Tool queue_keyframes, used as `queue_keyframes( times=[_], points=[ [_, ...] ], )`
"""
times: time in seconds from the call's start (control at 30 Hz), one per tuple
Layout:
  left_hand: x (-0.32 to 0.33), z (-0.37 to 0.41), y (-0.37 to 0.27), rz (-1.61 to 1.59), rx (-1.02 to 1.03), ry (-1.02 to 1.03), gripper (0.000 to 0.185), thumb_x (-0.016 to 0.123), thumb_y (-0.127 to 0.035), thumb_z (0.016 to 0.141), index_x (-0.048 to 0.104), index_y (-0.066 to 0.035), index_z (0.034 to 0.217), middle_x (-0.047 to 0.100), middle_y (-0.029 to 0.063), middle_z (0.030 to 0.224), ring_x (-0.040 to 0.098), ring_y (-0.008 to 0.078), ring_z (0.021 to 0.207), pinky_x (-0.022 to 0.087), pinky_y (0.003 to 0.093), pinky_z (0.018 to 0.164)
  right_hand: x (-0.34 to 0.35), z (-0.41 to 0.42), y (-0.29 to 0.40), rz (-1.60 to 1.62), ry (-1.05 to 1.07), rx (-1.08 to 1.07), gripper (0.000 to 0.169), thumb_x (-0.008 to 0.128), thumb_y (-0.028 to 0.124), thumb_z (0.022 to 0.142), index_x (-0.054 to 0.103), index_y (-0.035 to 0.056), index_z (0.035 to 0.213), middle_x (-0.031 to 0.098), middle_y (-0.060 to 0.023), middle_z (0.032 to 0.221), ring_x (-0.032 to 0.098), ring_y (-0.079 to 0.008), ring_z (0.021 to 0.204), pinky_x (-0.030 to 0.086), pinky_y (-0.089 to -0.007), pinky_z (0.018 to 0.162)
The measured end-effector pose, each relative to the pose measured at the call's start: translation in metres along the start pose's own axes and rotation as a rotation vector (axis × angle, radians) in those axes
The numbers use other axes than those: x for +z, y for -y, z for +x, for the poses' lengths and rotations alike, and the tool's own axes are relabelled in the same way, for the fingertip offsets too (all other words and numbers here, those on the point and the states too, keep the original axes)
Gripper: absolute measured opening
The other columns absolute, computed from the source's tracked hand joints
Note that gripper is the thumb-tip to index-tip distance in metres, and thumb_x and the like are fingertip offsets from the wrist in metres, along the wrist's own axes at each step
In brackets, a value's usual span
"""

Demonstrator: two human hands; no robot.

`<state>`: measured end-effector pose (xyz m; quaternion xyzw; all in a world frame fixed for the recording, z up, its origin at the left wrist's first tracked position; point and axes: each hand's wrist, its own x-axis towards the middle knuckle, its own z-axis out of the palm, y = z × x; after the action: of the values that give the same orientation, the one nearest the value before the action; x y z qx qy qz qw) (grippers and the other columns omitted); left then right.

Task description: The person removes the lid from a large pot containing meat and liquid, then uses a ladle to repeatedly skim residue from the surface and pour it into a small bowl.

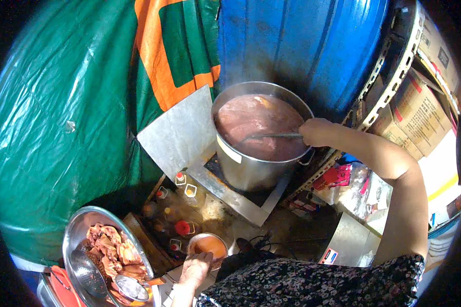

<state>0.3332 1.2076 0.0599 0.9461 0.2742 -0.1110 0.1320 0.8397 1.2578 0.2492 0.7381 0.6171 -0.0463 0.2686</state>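
A tall stainless steel stockpot (249, 172) stands on a metal stove frame, filled with cloudy pinkish-brown liquid that has some pale pieces at its surface. My right hand (318, 132) is at the pot's right rim, closed around the handle of a metal ladle (278, 135) whose bowl is hidden in the liquid. Low in the view, my left hand (198, 266) grips the near rim of a round container (224, 245) of orange-brown liquid. To the left, a steel bowl (67, 234) holds pieces of meat (109, 245), a perforated skimmer (88, 270) and a small strainer (131, 288).
Several plastic bottles with red or yellow caps (182, 228) crowd the floor left of the stove (238, 209). A green tarpaulin (61, 115) hangs at left, blue sheeting (299, 42) behind the pot. Metal shelving (392, 88) with cardboard boxes (422, 111) stands at right.
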Motion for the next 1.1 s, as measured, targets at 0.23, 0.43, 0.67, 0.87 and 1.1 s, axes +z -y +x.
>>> queue_keyframes(
  times=[0.23, 0.43, 0.67, 0.87, 1.1],
  points=[
    [0.002, 0.008, 0.004, -0.062, 0.006, -0.145, 0.028, 0.059, -0.011, 0.078, 0.060, -0.009, 0.106, 0.066, 0.0118, 0.088, 0.066, 0.0298, 0.080, 0.050, 0.0408, 0.078, 0.047, 0.032, 0.044, -0.011, -0.166, -0.034, 0.023, 0.053, 0.009, 0.083, 0.071, 0.0103, 0.097, 0.070, -0.0170, 0.090, 0.069, -0.0333, 0.083, 0.055, -0.0451, 0.073],
    [0.006, -0.007, 0.006, 0.002, -0.057, -0.012, 0.018, 0.061, -0.015, 0.081, 0.060, -0.009, 0.098, 0.065, 0.0101, 0.084, 0.065, 0.0280, 0.077, 0.048, 0.0412, 0.074, 0.024, 0.025, 0.004, -0.076, -0.210, -0.061, 0.021, 0.055, 0.012, 0.081, 0.071, 0.0071, 0.094, 0.071, -0.0153, 0.091, 0.070, -0.0313, 0.086, 0.056, -0.0469, 0.069],
    [-0.004, 0.000, -0.002, 0.034, 0.067, -0.027, 0.011, 0.061, -0.015, 0.082, 0.058, -0.010, 0.090, 0.063, 0.0097, 0.078, 0.064, 0.0281, 0.076, 0.048, 0.0389, 0.070, -0.018, -0.003, -0.031, -0.174, -0.281, 0.079, 0.019, 0.059, 0.017, 0.078, 0.068, 0.0119, 0.095, 0.068, -0.0164, 0.085, 0.066, -0.0352, 0.083, 0.053, -0.0489, 0.071],
    [-0.010, 0.007, 0.005, 0.071, 0.209, -0.159, 0.016, 0.061, -0.011, 0.076, 0.059, -0.011, 0.092, 0.062, 0.0079, 0.079, 0.064, 0.0257, 0.075, 0.048, 0.0368, 0.072, 0.002, -0.076, -0.046, 0.088, -0.589, 0.112, 0.019, 0.059, 0.021, 0.080, 0.067, 0.0109, 0.093, 0.067, -0.0162, 0.088, 0.065, -0.0368, 0.088, 0.053, -0.0484, 0.075],
    [0.003, -0.013, 0.001, 0.137, 0.198, -0.045, 0.028, 0.064, -0.013, 0.075, 0.059, -0.010, 0.103, 0.063, 0.0070, 0.083, 0.064, 0.0274, 0.075, 0.050, 0.0385, 0.072, -0.009, -0.145, -0.039, 0.235, -0.302, 0.060, 0.021, 0.065, 0.021, 0.079, 0.066, 0.0079, 0.095, 0.066, -0.0166, 0.087, 0.063, -0.0373, 0.089, 0.050, -0.0468, 0.075]
  ],
)
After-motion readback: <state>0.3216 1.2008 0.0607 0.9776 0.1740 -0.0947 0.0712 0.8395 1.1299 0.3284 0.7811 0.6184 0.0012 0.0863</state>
